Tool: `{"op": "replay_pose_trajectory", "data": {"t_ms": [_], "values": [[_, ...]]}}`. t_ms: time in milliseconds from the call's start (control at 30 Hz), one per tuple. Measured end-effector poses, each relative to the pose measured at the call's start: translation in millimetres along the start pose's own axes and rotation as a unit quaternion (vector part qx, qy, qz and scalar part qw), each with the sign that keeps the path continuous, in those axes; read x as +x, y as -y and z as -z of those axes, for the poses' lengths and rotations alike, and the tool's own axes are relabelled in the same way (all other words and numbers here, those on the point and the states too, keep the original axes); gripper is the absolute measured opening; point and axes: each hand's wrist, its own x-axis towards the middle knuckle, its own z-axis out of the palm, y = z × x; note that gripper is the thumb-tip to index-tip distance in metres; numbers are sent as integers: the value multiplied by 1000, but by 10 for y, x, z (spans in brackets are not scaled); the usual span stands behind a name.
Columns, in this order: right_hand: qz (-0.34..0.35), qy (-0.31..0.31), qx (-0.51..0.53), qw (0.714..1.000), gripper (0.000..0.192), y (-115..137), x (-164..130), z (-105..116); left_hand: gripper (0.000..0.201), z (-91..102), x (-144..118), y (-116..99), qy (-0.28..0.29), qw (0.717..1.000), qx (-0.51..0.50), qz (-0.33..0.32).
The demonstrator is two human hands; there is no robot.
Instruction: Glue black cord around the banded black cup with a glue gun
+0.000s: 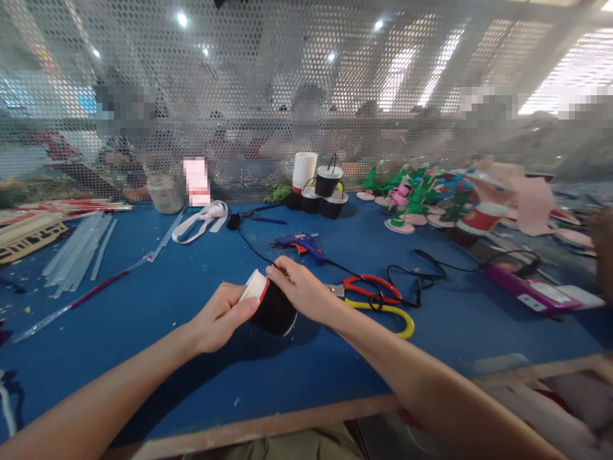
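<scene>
Head view: both hands' grip clasps black cup (pixel 274 309), scissors (pixel 378 297) and glue gun (pixel 301 243) just beyond.

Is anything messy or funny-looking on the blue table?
Yes. Small pale scraps lie scattered over the blue table at its left side, and a black cord runs tangled through the red and yellow scissors.

Bright overhead lamps, soft shadows, wide-angle edge distortion, background blurred.

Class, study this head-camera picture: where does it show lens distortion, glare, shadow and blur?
Head view: table edge bows, wide-angle stretch; ceiling lights glare through the mesh screen; soft shadow beneath the black cup held by left hand and right hand; background beyond mesh blurred.
</scene>
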Motion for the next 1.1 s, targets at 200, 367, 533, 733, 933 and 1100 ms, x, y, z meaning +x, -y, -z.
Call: {"op": "replay_pose_trajectory", "data": {"t_ms": [200,367,533,733,933,1100], "values": [[0,4,-5,1000,22,-7,-2,-13,37,-19,35,-84,-45,987,-118,102],[-14,12,-12,1000,23,3,-14,-35,40,-20,66,-93,-60,974,-152,156],[-11,10,-7,1000,24,12,-12,-29,38,-7,53,-63,-62,980,-110,155],[-10,14,17,1000,21,39,-35,-10,40,9,8,-65,-36,995,-6,92],[3,-33,-23,999,18,24,-19,-9,34,25,55,-55,-37,991,-39,126],[51,-67,-123,989,12,26,-48,-72,24,-21,111,-58,-47,980,-86,172]]}}
